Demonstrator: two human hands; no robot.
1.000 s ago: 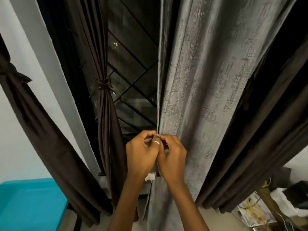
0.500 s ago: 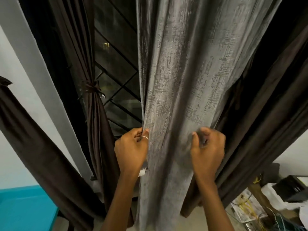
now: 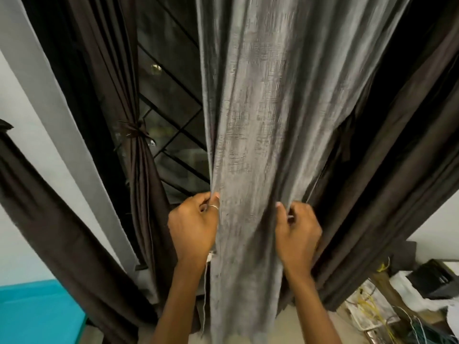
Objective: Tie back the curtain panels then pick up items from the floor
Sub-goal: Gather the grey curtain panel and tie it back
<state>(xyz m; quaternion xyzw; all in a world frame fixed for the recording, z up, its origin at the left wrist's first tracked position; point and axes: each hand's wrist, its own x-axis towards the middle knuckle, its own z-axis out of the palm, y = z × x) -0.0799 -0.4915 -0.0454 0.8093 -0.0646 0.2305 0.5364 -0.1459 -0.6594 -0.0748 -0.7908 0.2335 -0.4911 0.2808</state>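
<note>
A grey textured curtain panel (image 3: pixel 258 115) hangs straight down in the middle of the view. My left hand (image 3: pixel 193 227) pinches its left edge, a ring on one finger. My right hand (image 3: pixel 298 232) grips its right edge, so the panel is bunched between both hands. Left of it a dark brown curtain panel (image 3: pixel 139 170) hangs gathered and bound by a brown tie-back (image 3: pixel 134 131). Another dark brown panel (image 3: pixel 387 184) hangs at the right behind the grey one. Items on the floor (image 3: pixel 372 309), papers and yellow wires, lie at the lower right.
A window with a black diagonal grille (image 3: pixel 171 100) shows between the panels. A further brown curtain (image 3: pixel 54 229) slants across the white wall at the left. A teal surface (image 3: pixel 34 314) sits at the bottom left. A black box (image 3: pixel 437 279) stands at the right edge.
My hands were together at the grey panel's left edge; my right hand has moved right to its other edge and then drawn the fabric in, narrowing the panel. The view has shifted.
</note>
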